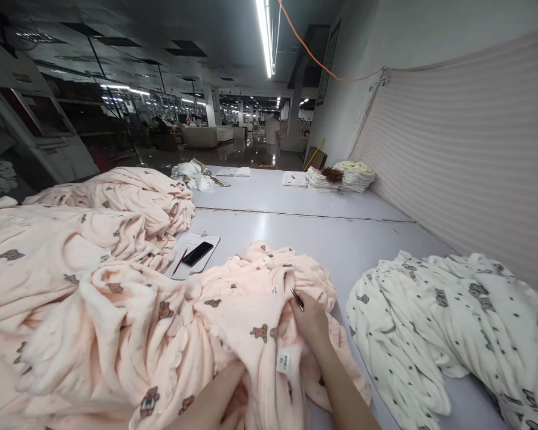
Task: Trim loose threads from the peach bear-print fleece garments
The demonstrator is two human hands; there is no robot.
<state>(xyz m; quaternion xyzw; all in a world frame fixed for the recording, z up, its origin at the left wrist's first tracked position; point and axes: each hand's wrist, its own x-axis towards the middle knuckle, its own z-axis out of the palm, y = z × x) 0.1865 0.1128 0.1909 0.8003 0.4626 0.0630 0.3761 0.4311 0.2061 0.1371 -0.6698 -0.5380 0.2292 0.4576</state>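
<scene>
In the head view, my right hand [312, 319] is closed around small dark thread snips [297, 298], their pointed tips showing past the fingers. It rests against a pale pink fleece garment [237, 310] printed with brown bears. A white label [283, 361] hangs on this garment just below the hand, and a smaller tag lies near its upper edge. My left hand [235, 376] reaches in under the pink cloth; folds hide its fingers, so their grip cannot be seen.
A large heap of pink fleece [116, 197] fills the left side. White printed fleece [448, 316] lies at right. Beyond the garment are a black phone [198, 254], papers and a pen. Folded stacks [352, 176] sit at the table's far end. A person [272, 130] stands in the distance.
</scene>
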